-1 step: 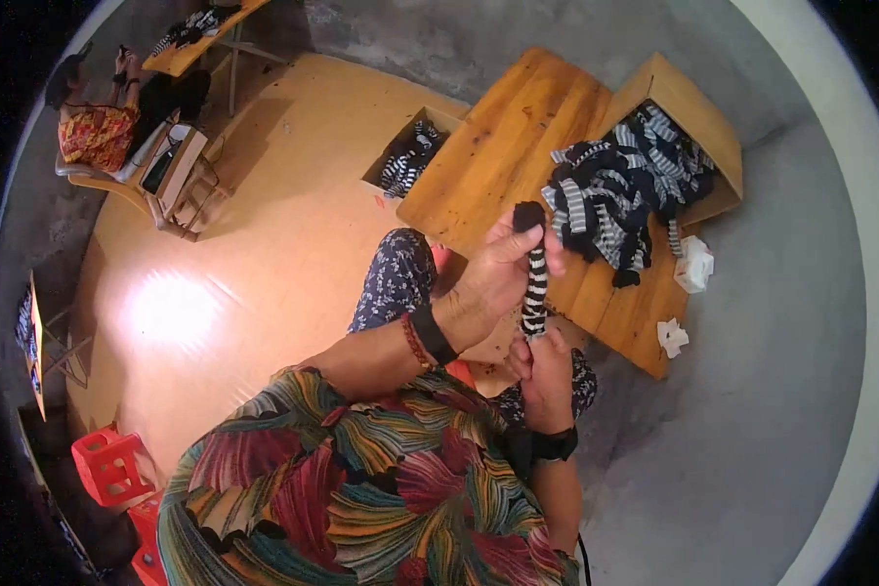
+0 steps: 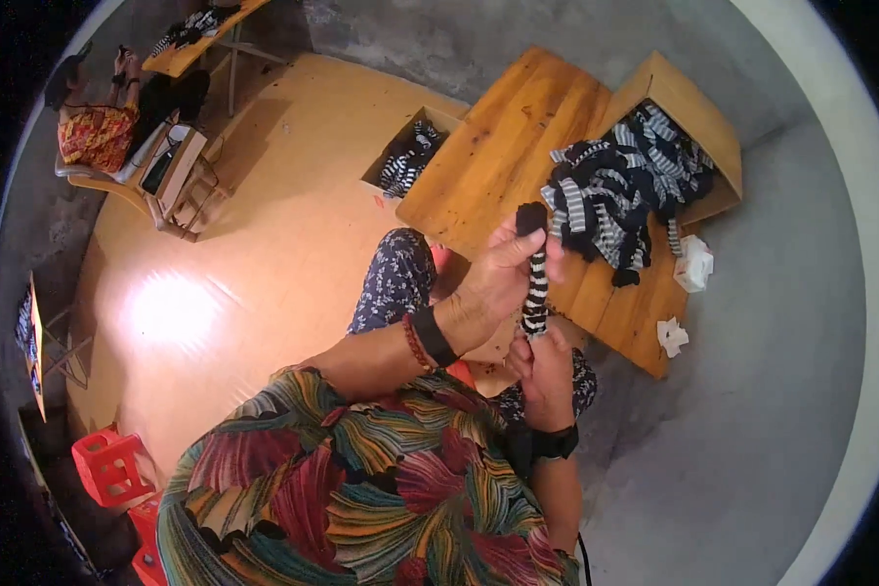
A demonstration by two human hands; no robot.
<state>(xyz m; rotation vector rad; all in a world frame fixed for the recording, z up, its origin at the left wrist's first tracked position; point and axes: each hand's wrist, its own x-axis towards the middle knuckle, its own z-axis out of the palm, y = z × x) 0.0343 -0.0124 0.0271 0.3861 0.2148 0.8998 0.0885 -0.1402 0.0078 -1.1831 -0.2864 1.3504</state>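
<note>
Upright between my two hands stands a narrow black-and-white striped sock [image 2: 536,285] with a plain black upper end. My left hand [image 2: 506,264] is closed on that black end, its thumb pressed across the front and fingers behind. Lower down, my right hand [image 2: 546,369] grips the bottom of the sock, where a small pale bit shows above the fingers. Whether anything is inside the sock I cannot tell. Just beyond my hands, a heap of striped grey, black and white socks [image 2: 606,200] spills onto the wooden table [image 2: 503,127].
The heap comes out of a cardboard box [image 2: 698,112] lying on its side. White crumpled paper [image 2: 671,337] and a white packet [image 2: 693,264] lie by the table's right edge. A lower box [image 2: 441,119] holds more striped socks. Another person [image 2: 98,137] sits far left; red stools [image 2: 112,467] stand lower left.
</note>
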